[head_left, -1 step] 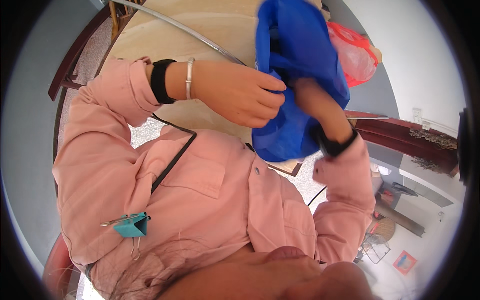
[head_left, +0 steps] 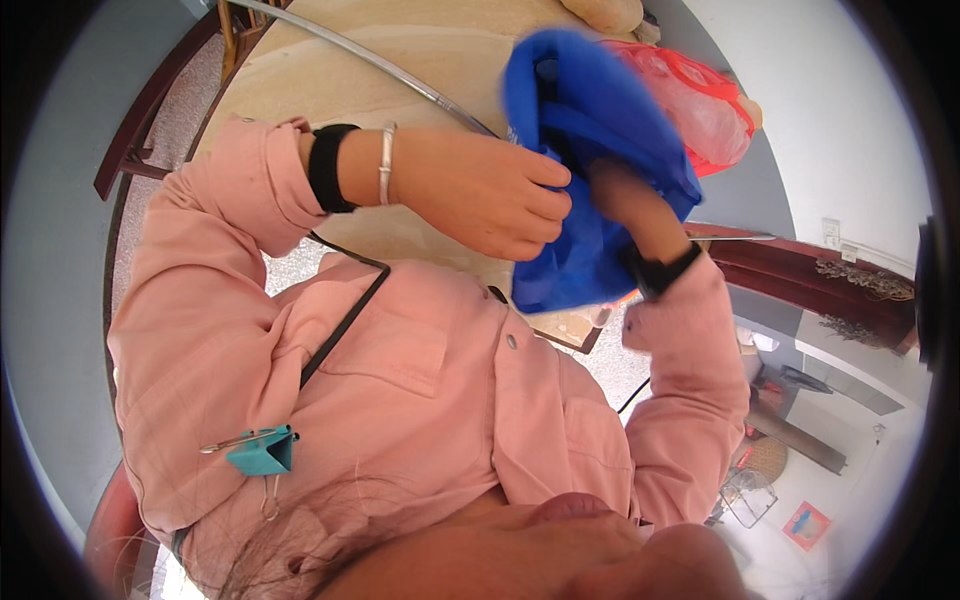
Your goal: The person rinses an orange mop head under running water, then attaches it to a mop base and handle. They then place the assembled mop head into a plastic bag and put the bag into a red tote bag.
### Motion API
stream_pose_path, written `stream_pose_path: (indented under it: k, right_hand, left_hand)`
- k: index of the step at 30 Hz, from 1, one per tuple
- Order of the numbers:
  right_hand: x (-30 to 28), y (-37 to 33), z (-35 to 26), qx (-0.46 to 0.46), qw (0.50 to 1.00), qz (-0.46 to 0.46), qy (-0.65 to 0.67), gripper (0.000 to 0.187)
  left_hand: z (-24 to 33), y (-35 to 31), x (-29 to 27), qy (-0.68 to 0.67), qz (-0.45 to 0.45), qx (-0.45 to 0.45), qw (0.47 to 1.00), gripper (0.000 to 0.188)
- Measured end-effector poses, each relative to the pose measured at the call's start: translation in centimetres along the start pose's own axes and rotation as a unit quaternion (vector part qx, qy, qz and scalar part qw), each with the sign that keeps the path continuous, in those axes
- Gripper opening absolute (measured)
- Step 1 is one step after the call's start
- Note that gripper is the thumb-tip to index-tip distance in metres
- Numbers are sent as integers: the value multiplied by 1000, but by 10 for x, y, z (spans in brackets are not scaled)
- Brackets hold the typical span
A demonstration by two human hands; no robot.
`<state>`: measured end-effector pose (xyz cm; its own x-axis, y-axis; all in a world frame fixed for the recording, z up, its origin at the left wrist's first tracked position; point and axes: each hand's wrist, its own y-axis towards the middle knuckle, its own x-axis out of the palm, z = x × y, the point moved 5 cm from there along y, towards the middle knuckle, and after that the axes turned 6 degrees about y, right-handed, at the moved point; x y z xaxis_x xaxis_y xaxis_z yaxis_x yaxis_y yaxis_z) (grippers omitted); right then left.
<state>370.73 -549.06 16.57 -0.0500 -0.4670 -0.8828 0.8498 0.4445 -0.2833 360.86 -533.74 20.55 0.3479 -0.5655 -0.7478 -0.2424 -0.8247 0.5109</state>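
Note:
A bright blue cloth (head_left: 600, 120) is held up in front of my chest over a beige table (head_left: 420, 50). My left hand (head_left: 490, 200), with a silver bangle and a black band at the wrist, has its fingers curled on the cloth's left edge. My right hand (head_left: 625, 205), wearing a black wrist strap, is pushed up into the folds of the cloth. Its fingers are mostly hidden by the fabric. A red and clear plastic bag (head_left: 700, 100) lies just behind the cloth.
A thin metal rod (head_left: 370, 60) runs across the table. Dark wooden furniture (head_left: 800, 265) stands to the right and a dark chair frame (head_left: 140, 140) to the left. A teal binder clip (head_left: 262, 452) hangs on my pink shirt.

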Motion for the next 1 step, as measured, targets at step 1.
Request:
stream_pose_path:
  k: [1]
  right_hand:
    - [11, 5, 15, -1, 1000, -2, -5, 46]
  left_hand:
    - [-6, 7, 8, -37, -37, -31, 998, 12]
